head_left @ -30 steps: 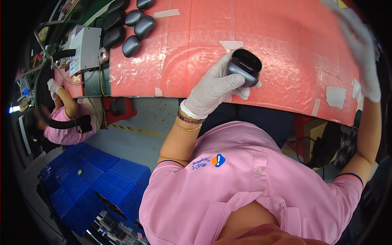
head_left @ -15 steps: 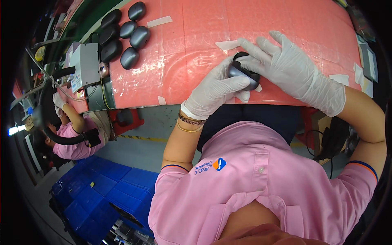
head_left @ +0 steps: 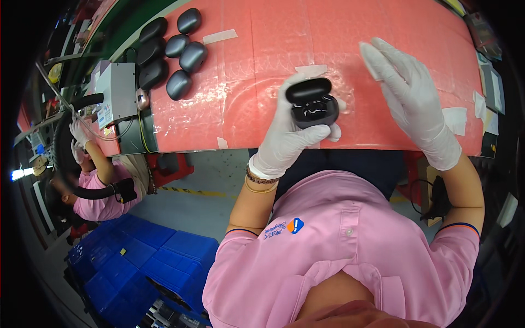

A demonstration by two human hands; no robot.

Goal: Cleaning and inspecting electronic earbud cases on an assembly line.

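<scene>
OK, dark case (head_left: 313, 104) is in the left hand (head_left: 287, 134), over the near part of the pink sheet (head_left: 262, 49), mid-scene. Can't tell if its underside touches the sheet. Left hand is clamped round it: palm on the left, thumb across the near side, fingertips showing on the right. Right hand (head_left: 410, 98) is well apart to the right, over the sheet, fingers stretched and close together, nothing visible in them.

Handling, my read: light, stiff shell, likely hard plastic. Smooth and rounded, so probably a bit slippery under thin gloves. Weak point looks like the hinge: lid (head_left: 309, 90) stands up on the far side, so don't grip or lever by it. Best hold is round the base (head_left: 320, 120), thumb near, fingers right, clear of the cavity. Cavity is glossy black with white glints; can't tell what's seated in it.

Shapes/finishes: far left there are 3 black cases (head_left: 151, 52) and 4 grey cases (head_left: 193, 57), all closed, pebble-like; greys have a satin, metallic-looking sheen. Sheet is wrinkled under a shiny clear film, with matte pale tape (head_left: 220, 36) on it. Gloves are thin, white, creased at the wrists. Left of the cases: boxy grey unit (head_left: 121, 90), flat-sided, hard edges.
</scene>
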